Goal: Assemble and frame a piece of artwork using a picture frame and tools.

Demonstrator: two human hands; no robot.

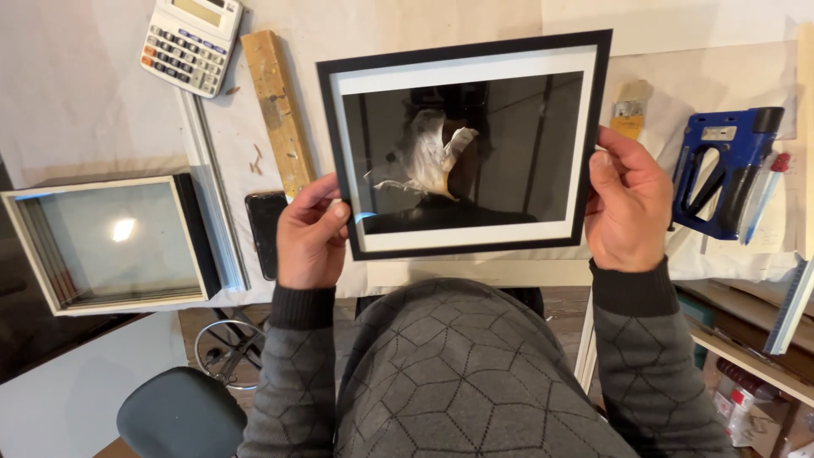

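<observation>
Frame [465, 144]: black, with a white mat and a dark glazed middle, held up over the table's [85, 102] near edge, tilted a little, its top edge higher on the right

Left hand [310, 233]: grasping the frame at its lower left corner, thumb on the front face, fingers curled behind

Right hand [627, 203]: grasping the right side of the frame, thumb on the front edge, the other fingers out of sight behind

Grip risk: both holds look like pinches near the edges (nothing supports the bottom), so a loosened thumb could let the frame swing or drop onto the table edge or the lap below

Glass risk: the pane reflects strongly and thumbs rest close to it; a slide inward would likely smear it

Below the frame: paper-covered table, then open space over the knees and a stool [182, 416], a poor place for a fall

Neighbours: phone [265, 229] just left of the left hand, wooden block [278, 110] above it, calculator [191, 42] at top left, a second, pale frame [110, 246] at the left edge of the table

Right side: blue staple gun [725, 170] and a small brush [629, 110] near the right hand; a careless sweep of the frame's corner could knock them

Second frame risk: it sits partly off the table edge, and a bump might tip it
</observation>
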